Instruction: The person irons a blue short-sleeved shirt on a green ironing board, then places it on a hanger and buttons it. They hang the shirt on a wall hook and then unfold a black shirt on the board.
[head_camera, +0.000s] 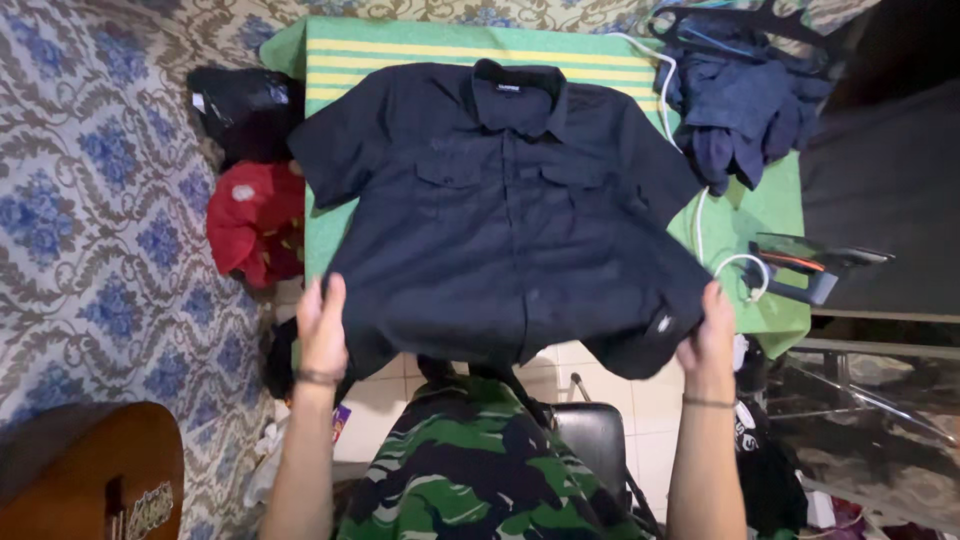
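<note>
A dark shirt (505, 210) is spread front-up on a green striped cloth (420, 50), its hem hanging over the near edge. The hem's corners are pinched by the left hand (322, 330) and the right hand (708, 335), each closed on fabric. The shirt is judged light, soft and limp, so it is best gripped at corners, seams or shoulders.

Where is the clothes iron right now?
In the head view, the dark clothes iron sits at the right edge of the green striped board cover, beside the dark blue short-sleeved shirt, near the right hand.
</note>
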